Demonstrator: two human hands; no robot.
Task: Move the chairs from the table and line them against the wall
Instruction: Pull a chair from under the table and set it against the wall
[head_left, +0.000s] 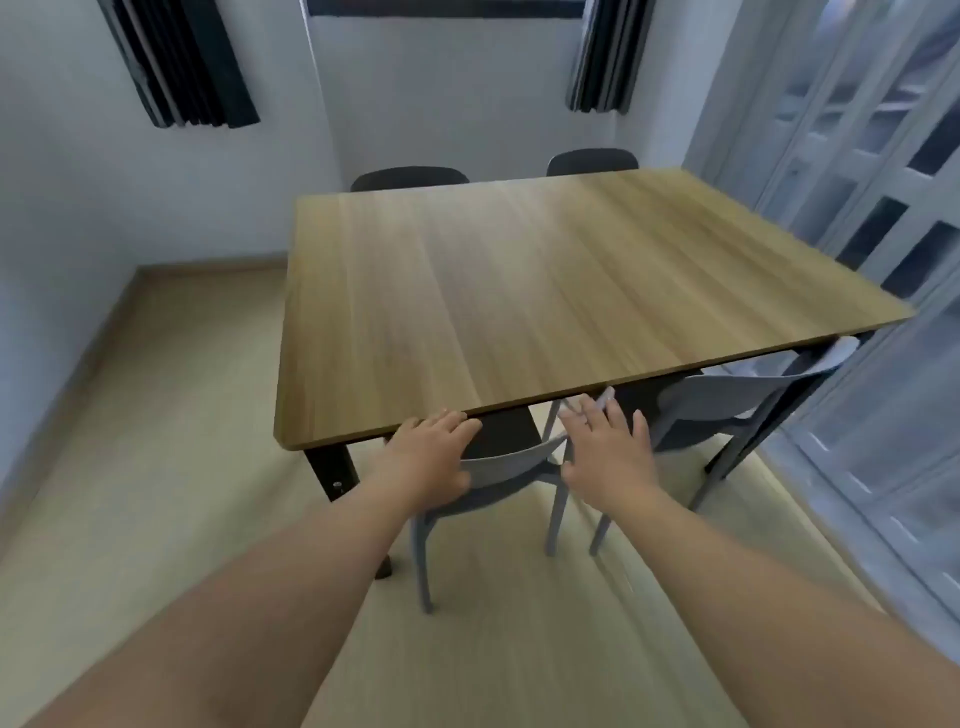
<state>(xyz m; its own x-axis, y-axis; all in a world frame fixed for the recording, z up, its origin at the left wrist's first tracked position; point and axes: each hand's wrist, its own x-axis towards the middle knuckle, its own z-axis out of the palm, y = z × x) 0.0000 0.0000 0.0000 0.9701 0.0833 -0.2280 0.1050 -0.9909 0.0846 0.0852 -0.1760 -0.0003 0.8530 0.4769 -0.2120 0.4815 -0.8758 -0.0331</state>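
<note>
Plainly, nothing has left the rectangular light-wood counter with black legs yet: four chairs sit tucked at it, and the bare white wall to the counter's left has free floor along its foot.

Starting at the counter's near-left corner, the left hand lies over the left end of the backrest of the grey plastic chair with slim grey legs, thumb low and fingers forward. They look curled loosely around the rail, but blur keeps me from telling whether the grip has closed. Just right of it, the right hand is spread flat and released above the same backrest's right end, grasping nothing.

What could go wrong: this chair's seat is pushed under the counter's near edge, so lifting before drawing it back would likely knock the backrest or knuckles against the underside. A one-handed pull might twist it, so that its legs catch the black counter leg at the near-left corner.

Further right along the near edge stands a second grey plastic chair, just beside the first; their legs could tangle.

Beyond the counter's far edge, two black chair backs show.

No containers are in view.
</note>
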